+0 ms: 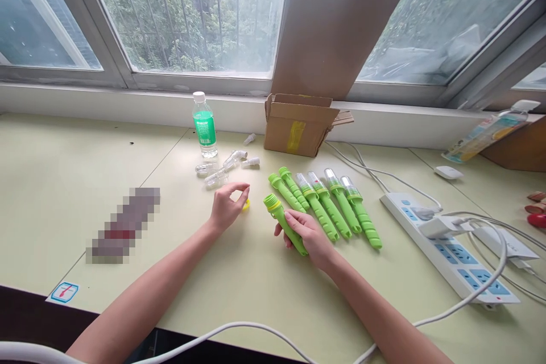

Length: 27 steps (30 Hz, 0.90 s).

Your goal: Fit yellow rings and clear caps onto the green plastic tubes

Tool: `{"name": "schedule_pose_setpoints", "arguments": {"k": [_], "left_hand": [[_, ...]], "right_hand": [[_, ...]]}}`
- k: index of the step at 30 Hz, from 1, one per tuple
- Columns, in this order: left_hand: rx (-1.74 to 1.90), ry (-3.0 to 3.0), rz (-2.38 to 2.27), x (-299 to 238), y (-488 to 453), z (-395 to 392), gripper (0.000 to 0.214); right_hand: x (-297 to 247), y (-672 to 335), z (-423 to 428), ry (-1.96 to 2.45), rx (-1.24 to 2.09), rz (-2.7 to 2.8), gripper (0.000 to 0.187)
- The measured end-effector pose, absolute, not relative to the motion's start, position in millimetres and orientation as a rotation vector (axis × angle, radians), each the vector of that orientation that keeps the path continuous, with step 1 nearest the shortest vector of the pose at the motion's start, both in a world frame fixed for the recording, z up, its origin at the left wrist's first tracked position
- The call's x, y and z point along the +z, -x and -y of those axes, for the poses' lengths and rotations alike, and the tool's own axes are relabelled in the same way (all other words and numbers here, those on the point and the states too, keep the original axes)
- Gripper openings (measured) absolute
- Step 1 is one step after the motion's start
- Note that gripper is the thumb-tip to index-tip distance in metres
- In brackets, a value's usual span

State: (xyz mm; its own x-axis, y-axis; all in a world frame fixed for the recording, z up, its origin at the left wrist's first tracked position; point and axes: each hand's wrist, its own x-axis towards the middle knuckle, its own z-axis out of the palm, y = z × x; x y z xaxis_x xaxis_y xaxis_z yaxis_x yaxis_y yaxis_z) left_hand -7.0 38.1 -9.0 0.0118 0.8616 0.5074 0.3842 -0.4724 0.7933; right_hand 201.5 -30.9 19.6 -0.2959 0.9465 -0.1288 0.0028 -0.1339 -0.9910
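My right hand (309,236) is wrapped round a green flashlight-like tube (281,219), tilted with its threaded end up and a yellow ring below the thread. To its left, my left hand (228,205) has thumb and forefinger pinched together; whatever may be between the tips is too small to make out. A yellow ring (246,205) shows close beside the left fingers, partly hidden. Right of centre lie two uncapped green tubes (286,190) and several green tubes with clear caps (325,205). Beyond the left hand are several loose clear plastic caps (216,178).
A bottle with a green label (205,128) and an open cardboard box (298,128) stand by the window. On the right lies a white power strip (447,256) with plugs and cables. A white cable (239,325) crosses the front edge. A pixelated patch (125,224) is at left.
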Motion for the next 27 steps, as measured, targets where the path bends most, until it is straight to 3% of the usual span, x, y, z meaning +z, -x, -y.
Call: {"name": "schedule_pose_setpoints", "arguments": {"k": [27], "left_hand": [[1.329, -1.562, -1.175, -3.9, 6.9, -37.8, 0.018]], "right_hand": [[19.6, -201.4, 32.7, 1.141, 1.538, 1.362, 0.037]]}}
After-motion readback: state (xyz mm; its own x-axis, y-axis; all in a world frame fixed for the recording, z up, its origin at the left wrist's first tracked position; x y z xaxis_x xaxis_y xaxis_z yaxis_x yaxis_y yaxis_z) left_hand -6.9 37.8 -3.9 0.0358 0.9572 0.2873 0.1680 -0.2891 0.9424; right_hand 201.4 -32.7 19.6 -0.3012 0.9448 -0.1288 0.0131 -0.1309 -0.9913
